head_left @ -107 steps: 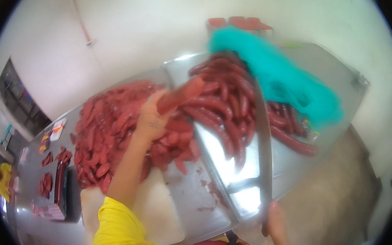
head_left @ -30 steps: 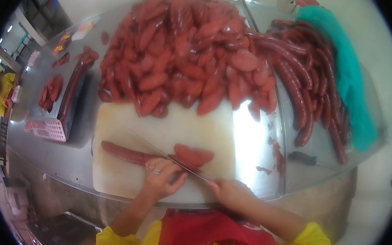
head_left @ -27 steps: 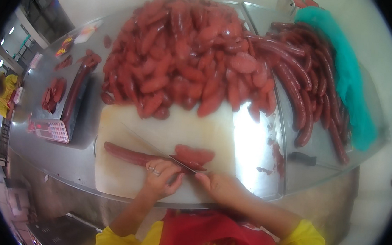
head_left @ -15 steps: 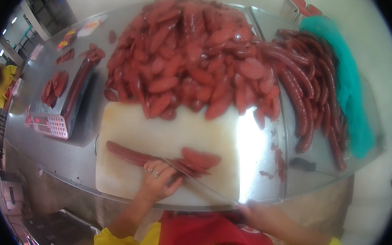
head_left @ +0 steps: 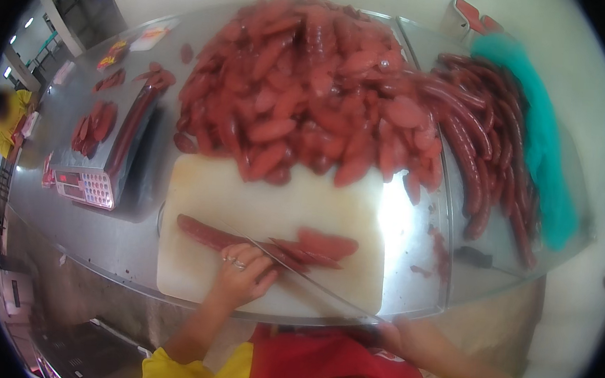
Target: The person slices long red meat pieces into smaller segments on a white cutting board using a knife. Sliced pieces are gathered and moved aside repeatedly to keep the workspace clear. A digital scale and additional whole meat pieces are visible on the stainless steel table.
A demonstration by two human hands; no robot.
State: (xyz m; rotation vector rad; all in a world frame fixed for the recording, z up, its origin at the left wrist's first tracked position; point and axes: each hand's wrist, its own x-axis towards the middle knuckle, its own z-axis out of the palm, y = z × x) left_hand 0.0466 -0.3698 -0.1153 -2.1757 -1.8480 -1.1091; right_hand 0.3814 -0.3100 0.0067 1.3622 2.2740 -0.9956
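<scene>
A long red sausage (head_left: 206, 234) lies across the white cutting board (head_left: 189, 272). My left hand (head_left: 244, 275), with a ring on one finger, is closed on the sausage near its cut end. My right hand (head_left: 401, 337) grips a long thin knife (head_left: 319, 287) at the board's front right edge. Its blade slants up and left across the sausage, just right of my left fingers. Several slanted sausage slices (head_left: 328, 244) rest right of the blade. The knife handle is mostly hidden in my right hand.
Behind the board rises a large heap of sliced sausage (head_left: 281, 95). Whole sausages (head_left: 474, 131) are piled at the right beside a green plastic bag (head_left: 543, 151). A second knife (head_left: 478, 257) lies there. At left, a scale (head_left: 86, 186) bears a sausage and slices.
My right hand has drawn the knife slightly back toward me. My left hand keeps its hold on the sausage. The whole view has shifted a little, so things appear further right.
</scene>
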